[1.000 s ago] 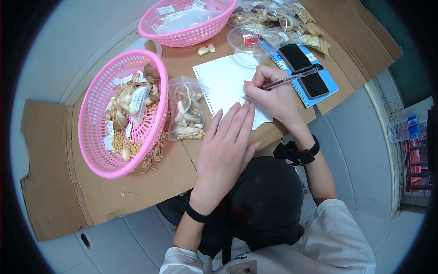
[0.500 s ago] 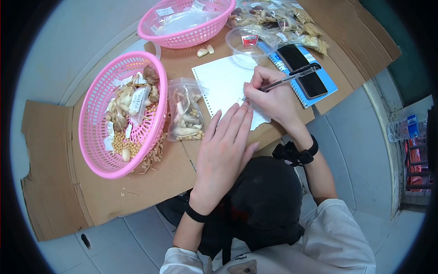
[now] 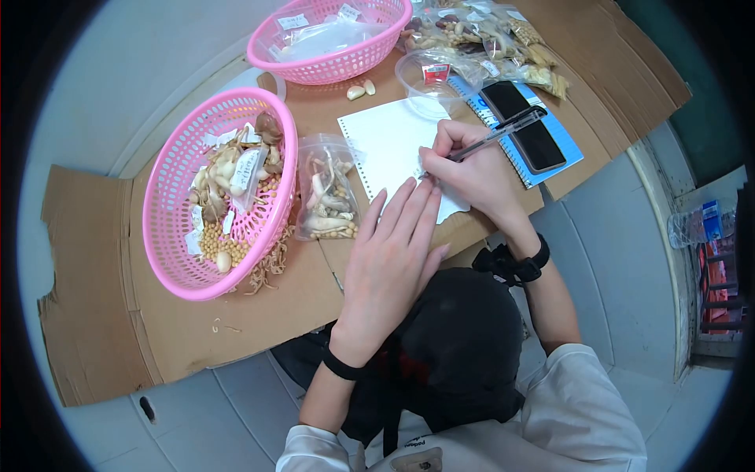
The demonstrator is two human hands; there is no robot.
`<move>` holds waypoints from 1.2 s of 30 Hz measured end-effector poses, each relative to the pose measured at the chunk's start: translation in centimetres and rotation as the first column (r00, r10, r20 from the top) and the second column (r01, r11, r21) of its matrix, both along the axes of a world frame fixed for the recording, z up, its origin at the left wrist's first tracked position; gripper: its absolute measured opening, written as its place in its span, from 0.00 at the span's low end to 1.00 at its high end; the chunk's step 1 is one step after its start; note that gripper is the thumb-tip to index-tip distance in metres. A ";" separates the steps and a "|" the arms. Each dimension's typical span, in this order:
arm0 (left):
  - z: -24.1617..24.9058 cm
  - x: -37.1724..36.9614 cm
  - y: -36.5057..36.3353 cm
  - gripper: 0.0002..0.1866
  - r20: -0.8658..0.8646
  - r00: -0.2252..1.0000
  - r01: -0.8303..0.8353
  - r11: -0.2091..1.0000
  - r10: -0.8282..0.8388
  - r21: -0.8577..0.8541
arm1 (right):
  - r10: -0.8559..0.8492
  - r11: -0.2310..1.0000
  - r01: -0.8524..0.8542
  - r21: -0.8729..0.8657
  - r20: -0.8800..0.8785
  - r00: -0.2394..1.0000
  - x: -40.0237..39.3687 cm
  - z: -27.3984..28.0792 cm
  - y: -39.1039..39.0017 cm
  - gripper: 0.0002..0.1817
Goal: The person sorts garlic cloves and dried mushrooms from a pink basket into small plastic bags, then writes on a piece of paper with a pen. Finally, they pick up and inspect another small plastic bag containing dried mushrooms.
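My right hand (image 3: 474,169) is closed round a pen (image 3: 495,135), its tip down at the lower part of a white sheet of paper (image 3: 385,138) with a perforated left edge. Flat across the sheet's bottom lies my left hand (image 3: 393,248), fingers stretched out, their tips close to the pen point. Left of the paper is a clear zip bag (image 3: 326,193) holding pale mushroom-like pieces and soybeans. Further left, a tilted pink basket (image 3: 157,228) contains dried pieces, soybeans and small paper labels.
A phone (image 3: 525,126) rests on a blue spiral notebook (image 3: 562,145). Behind the paper stand a clear round tub (image 3: 429,90) and a second pink basket (image 3: 338,69) with plastic bags. Several filled bags (image 3: 472,35) lie at the back. Two pale cloves (image 3: 362,90) sit on the cardboard (image 3: 189,334).
The objects on the table appear slightly shifted to the right in the view. Both hands keep nearly the same pose, with the pen still at the paper.
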State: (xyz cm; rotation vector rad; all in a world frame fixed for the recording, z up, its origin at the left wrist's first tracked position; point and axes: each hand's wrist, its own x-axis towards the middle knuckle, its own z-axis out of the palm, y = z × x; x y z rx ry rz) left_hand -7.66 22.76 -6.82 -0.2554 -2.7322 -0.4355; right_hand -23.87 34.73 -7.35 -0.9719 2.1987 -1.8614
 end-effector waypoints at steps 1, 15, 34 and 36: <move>0.0 0.0 0.0 0.36 -0.003 1.000 0.001 1.000 -0.001 0.002 | -0.006 1.000 0.006 0.004 -0.001 1.000 0.0 0.0 0.0 0.16; 0.0 0.2 -0.1 0.37 -0.004 1.000 0.025 1.000 -0.025 -0.001 | -0.037 0.999 0.037 0.010 -0.033 0.999 0.1 -0.3 -0.1 0.17; 0.3 0.1 -0.1 0.36 -0.006 1.000 0.023 1.000 -0.023 0.010 | -0.020 0.999 0.021 -0.028 0.021 1.000 -0.2 -0.5 0.1 0.16; 0.2 0.2 -0.2 0.36 -0.005 1.000 0.023 1.000 -0.023 0.007 | -0.003 1.000 0.003 -0.028 0.001 1.000 -0.2 -0.5 0.0 0.16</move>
